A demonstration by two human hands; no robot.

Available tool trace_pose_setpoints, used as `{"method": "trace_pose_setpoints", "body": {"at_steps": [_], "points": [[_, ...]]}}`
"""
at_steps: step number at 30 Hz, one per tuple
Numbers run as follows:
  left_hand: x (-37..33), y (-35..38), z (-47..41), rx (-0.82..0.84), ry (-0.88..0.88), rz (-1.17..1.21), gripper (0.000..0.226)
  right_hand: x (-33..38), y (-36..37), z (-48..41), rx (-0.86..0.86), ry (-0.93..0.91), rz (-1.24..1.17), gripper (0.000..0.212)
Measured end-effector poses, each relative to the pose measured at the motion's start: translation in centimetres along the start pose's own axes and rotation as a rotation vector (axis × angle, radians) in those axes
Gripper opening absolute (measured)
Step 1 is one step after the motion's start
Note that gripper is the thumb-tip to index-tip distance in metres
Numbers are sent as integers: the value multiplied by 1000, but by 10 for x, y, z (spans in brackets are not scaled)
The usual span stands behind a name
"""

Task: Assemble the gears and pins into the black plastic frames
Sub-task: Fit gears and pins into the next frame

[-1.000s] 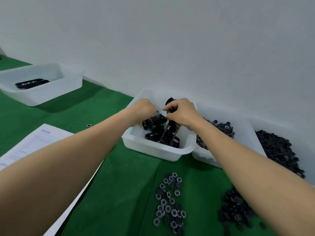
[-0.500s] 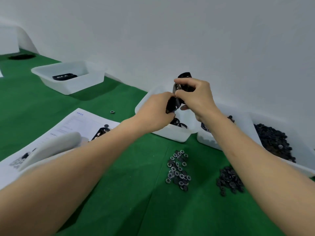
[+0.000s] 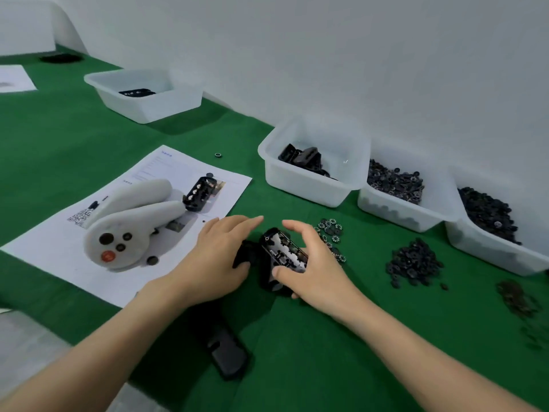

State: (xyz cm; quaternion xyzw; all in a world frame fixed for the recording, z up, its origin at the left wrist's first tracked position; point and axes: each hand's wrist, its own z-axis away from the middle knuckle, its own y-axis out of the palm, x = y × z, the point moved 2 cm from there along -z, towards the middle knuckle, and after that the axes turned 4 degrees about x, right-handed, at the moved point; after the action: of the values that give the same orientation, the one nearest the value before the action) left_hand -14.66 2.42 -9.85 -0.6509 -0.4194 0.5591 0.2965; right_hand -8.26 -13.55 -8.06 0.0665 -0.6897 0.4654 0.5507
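Green felt covers the table (image 3: 89, 138), and both hands have dropped onto it from up by the white bin (image 3: 300, 185). The right hand (image 3: 315, 263) grips a tilted black frame (image 3: 283, 251) with thumb and curled fingers, just beside the loose gears (image 3: 330, 225). The left hand (image 3: 219, 257) lies straight-fingered over a second black piece (image 3: 245, 257), mostly hidden beneath it.

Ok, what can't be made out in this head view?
Head view only:
- Black part under left hand: mostly covered by it.
- Frame: near end hidden by right hand.
- Dark pile near right edge: blurred.
- Sheet print: too small.
- Right bin: cut off by the edge.
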Motion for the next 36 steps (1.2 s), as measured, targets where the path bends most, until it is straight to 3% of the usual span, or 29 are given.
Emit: {"method": "trace_pose_setpoints", "body": {"at_steps": [8, 15, 18, 22, 25, 28, 31, 36], "points": [[-16, 14, -5, -49, 14, -130, 70, -10, -7, 18, -31, -16, 186, 28], [-25, 2, 2, -210, 44, -44, 44, -18, -20, 53, -29, -24, 167, 40], [-30, -4, 14, -236, 42, 74, 27, -26, -27, 72, 14, -20, 286, 37], [-41, -2, 21, -271, -63, 291, 18, -31, -33, 88, 21, 30, 556, 63], [-44, 1, 18, -310, -192, 517, 19, 4, -8, 93, -64, -163, 591, 61], [-43, 0, 13, -350, -284, 713, 23, 36, 39, 88, 56, -313, 581, 63], [-43, -4, 12, -354, -294, 842, 21, 45, 68, 78, 162, -341, 633, 48], [-45, -11, 11, -332, -252, 902, 19, 37, 50, 64, -36, -300, 558, 23]]}}
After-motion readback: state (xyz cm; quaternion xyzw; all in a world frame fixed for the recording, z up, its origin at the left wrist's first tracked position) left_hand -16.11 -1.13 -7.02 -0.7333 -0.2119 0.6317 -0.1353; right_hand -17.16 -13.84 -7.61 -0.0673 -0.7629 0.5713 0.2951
